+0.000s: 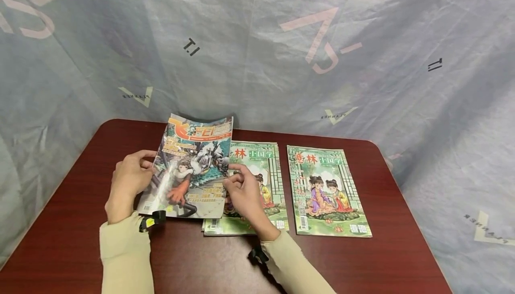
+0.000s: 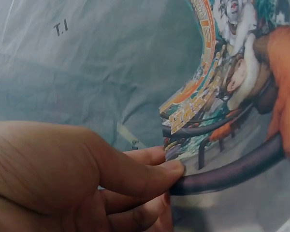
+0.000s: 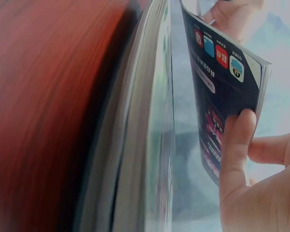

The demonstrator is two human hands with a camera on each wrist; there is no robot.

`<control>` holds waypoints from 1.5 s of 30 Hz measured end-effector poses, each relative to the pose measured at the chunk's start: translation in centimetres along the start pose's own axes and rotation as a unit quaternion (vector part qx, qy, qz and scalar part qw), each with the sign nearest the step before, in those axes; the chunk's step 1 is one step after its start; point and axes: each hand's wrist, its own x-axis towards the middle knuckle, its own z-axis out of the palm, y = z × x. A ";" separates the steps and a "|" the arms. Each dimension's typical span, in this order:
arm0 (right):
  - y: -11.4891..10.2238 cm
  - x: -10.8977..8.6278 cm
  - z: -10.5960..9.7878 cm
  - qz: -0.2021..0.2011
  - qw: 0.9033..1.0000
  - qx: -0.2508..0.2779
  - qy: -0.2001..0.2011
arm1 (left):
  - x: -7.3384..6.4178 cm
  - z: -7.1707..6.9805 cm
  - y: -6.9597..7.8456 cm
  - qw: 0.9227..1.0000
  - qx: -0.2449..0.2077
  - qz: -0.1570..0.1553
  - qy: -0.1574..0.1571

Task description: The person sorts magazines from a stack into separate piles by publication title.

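Note:
Both hands hold up a magazine (image 1: 193, 169) with an orange title band and a comic-style cover, raised and slightly bowed above the table. The left hand (image 1: 132, 175) pinches its left edge, thumb on the front cover, as the left wrist view shows close up. On the opposite edge the right hand (image 1: 245, 191) pinches it between thumb and fingers. In the right wrist view the dark back cover (image 3: 222, 82) faces a stack of magazines. That stack (image 1: 257, 222), topped by a green cover with two drawn figures, lies under the right hand and is partly hidden by the held magazine.
Another green magazine (image 1: 330, 195) with the same cover lies flat to the right of the stack. The dark red tabletop (image 1: 193, 258) has rounded far corners. A grey printed curtain (image 1: 249, 61) hangs behind it and along both sides.

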 end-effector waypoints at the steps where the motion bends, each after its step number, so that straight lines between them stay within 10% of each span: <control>1: 0.0 0.1 0.2 0.003 1.000 0.005 0.000 | 0.0 -0.1 -0.2 1.000 -0.002 -0.003 0.003; 22: 0.0 0.7 5.8 0.012 0.999 -0.027 -0.015 | -0.5 -1.8 -4.0 0.996 0.010 -0.078 0.042; 45: 0.2 0.7 6.3 0.029 0.985 -0.153 -0.080 | -0.3 -1.7 -5.9 0.987 0.020 -0.160 -0.022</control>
